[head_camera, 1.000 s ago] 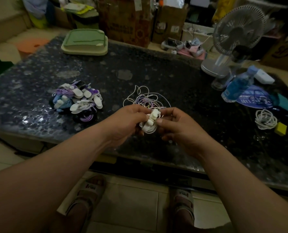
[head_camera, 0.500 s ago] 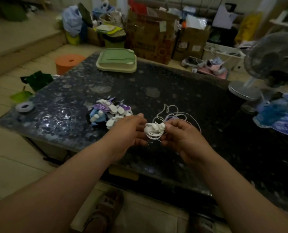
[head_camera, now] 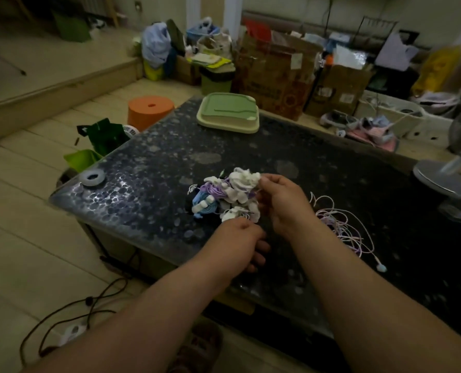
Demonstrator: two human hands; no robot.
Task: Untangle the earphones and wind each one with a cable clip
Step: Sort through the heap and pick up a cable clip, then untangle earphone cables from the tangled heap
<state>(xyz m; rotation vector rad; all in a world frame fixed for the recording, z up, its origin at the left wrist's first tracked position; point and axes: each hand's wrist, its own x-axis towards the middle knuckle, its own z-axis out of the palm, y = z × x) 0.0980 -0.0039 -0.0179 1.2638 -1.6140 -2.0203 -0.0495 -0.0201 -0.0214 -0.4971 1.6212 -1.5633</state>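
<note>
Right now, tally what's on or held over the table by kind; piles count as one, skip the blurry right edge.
Pile of wound earphones: 1
White bundle in right hand: 1
Loose earphone tangle: 1
Green lidded box: 1
Tape roll: 1
Total: 5

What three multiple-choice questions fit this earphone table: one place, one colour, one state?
1. Where does the loose tangle of earphones lie?
A. inside a drawer
B. on the table, right of the right hand
C. on a chair

2. What colour is the stool beside the table?
A. blue
B. orange
C. white

3. What state is the white wound earphone in?
A. pinched by the right hand above the pile
B. lying alone at the table edge
C. hanging loose, unwound

Answers: B, its loops spread on the tabletop beyond that wrist; B, its top and side are orange; A, the fingertips grip it over the clipped bundles.
</note>
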